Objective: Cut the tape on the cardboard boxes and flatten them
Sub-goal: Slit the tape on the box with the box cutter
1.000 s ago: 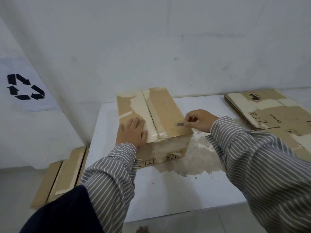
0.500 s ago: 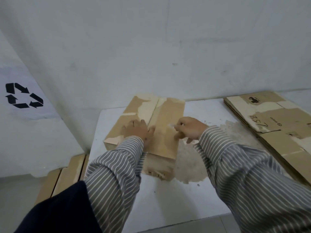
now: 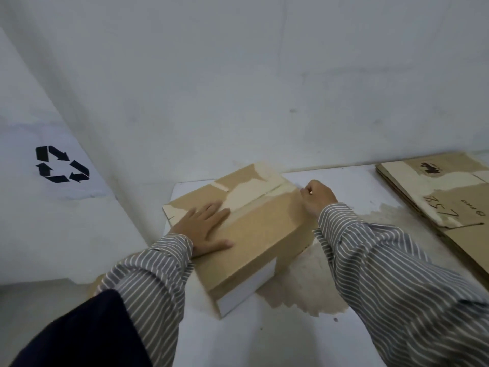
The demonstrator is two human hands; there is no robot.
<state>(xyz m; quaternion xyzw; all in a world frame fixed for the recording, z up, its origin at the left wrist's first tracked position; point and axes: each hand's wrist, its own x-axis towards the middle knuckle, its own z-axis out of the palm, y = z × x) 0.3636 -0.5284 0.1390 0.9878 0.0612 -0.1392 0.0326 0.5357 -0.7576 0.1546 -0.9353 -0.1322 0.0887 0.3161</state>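
A brown cardboard box (image 3: 262,234) lies at an angle on the white table (image 3: 264,343), its taped centre seam running from near left to far right. My left hand (image 3: 209,229) rests flat on the box top, fingers spread beside the seam. My right hand (image 3: 317,198) sits at the far right end of the seam with its fingers curled, pinching a small blade whose tip barely shows. Torn pale patches mark the far half of the lid.
A stack of flattened cardboard (image 3: 449,197) lies on the table at the right. A brown stain (image 3: 304,292) spreads on the table beside the box. A white surface with a recycling symbol (image 3: 62,164) stands at the left, and the wall is close behind.
The box has been turned on the table, so the seam now runs diagonally. My right hand moved from the near right edge to the far end of the seam. My left hand stayed on top.
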